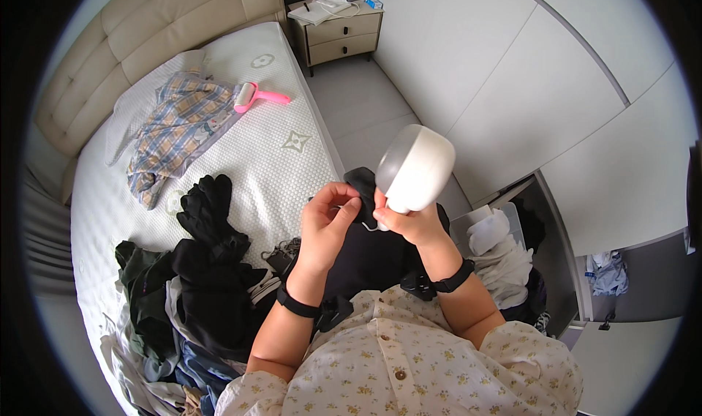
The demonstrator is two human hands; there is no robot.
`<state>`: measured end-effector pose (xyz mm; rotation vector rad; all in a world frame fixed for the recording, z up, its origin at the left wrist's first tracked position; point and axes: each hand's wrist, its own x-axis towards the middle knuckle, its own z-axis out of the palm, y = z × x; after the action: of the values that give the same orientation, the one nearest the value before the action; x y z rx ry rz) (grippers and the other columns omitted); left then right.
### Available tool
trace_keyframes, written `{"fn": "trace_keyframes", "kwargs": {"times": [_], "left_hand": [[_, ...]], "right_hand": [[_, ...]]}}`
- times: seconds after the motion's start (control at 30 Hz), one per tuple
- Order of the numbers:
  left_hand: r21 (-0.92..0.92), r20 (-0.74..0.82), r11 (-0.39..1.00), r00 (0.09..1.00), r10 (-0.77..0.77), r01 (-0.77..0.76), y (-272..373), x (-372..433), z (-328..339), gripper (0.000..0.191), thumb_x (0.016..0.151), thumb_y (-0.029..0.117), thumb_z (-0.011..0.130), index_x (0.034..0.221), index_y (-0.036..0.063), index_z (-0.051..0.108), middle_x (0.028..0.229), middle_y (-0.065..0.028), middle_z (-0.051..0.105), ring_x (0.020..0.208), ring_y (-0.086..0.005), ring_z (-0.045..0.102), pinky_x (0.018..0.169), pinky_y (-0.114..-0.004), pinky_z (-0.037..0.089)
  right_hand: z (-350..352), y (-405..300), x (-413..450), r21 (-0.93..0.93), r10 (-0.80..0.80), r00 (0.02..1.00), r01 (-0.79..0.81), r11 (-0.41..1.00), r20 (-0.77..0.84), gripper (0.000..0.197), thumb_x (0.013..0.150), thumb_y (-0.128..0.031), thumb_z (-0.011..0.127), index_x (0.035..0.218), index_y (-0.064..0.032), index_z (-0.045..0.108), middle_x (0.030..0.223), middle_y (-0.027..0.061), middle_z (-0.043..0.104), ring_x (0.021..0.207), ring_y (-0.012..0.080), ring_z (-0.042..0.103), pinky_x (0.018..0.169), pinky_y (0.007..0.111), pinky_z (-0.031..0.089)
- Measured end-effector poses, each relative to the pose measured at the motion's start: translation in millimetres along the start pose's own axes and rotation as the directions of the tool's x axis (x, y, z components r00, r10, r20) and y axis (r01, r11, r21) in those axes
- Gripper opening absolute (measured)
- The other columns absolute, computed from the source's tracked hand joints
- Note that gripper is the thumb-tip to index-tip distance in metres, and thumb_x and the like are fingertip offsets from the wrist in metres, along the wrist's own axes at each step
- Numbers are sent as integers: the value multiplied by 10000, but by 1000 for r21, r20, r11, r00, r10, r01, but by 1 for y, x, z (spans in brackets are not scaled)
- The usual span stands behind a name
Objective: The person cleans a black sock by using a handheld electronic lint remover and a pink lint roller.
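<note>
In front of my lap, my left hand pinches a small black cloth piece between thumb and fingers. My right hand grips the handle of a white handheld device, which looks like a fabric shaver. Its large round head tilts upward, with a grey cup on the left side. The cloth hangs just left of this head, and the fingertips of my right hand are close to its edge. Whether the two touch cannot be told. Below both hands lies black fabric across my lap.
A heap of dark clothes and black gloves covers the near bed. Further up lie a plaid garment and a pink lint roller. At right, white clothes spill from a bin by an open wardrobe. A nightstand stands behind.
</note>
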<state>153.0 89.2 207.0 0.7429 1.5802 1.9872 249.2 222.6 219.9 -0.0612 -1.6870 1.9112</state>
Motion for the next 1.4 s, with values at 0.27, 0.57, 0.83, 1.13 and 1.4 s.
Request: {"fn": "trace_keyframes", "kwargs": {"times": [0.27, 0.57, 0.83, 1.13, 1.4], "left_hand": [[-463, 86, 862, 979, -186, 204, -1, 1, -10, 75, 897, 76, 583, 967, 49, 579, 888, 3, 614, 767, -67, 581, 679, -209, 469], [-290, 106, 948, 989, -104, 131, -1, 3, -27, 29, 891, 39, 611, 914, 24, 600, 865, -15, 634, 771, -81, 568, 722, -232, 454], [-552, 176, 819, 982, -66, 154, -8, 4, -22, 81, 960, 87, 523, 977, 19, 564, 979, -88, 636, 835, -155, 609, 821, -295, 484], [-452, 144, 872, 980, -139, 190, -4, 3, -25, 99, 900, -5, 485, 952, -7, 569, 1032, -139, 648, 802, -175, 631, 784, -299, 519], [-208, 120, 970, 987, -104, 128, -10, 1, -33, 146, 782, -8, 557, 922, -14, 596, 908, -46, 642, 826, -110, 603, 786, -241, 468]], "right_hand": [[8, 16, 4, 61, 52, 995, -57, 996, 79, 228, 723, -39, 673, 931, 15, 592, 816, 85, 638, 653, 149, 638, 599, 276, 535], [15, 18, 11, 344, 284, 959, -272, 898, 16, 186, 737, -8, 652, 892, 1, 549, 772, 116, 615, 645, 200, 656, 580, 327, 561], [22, 27, 16, 427, 405, 914, -358, 831, -21, 131, 719, 19, 597, 840, 9, 548, 765, 92, 605, 595, 163, 613, 545, 274, 521], [30, 18, 15, 319, 375, 927, -347, 882, -29, 201, 703, 9, 619, 899, 31, 581, 792, 78, 613, 619, 135, 597, 555, 262, 494], [31, 24, 14, 90, 326, 941, -318, 944, -91, 208, 669, 41, 602, 876, 20, 584, 778, 48, 608, 634, 96, 571, 541, 243, 456]]}}
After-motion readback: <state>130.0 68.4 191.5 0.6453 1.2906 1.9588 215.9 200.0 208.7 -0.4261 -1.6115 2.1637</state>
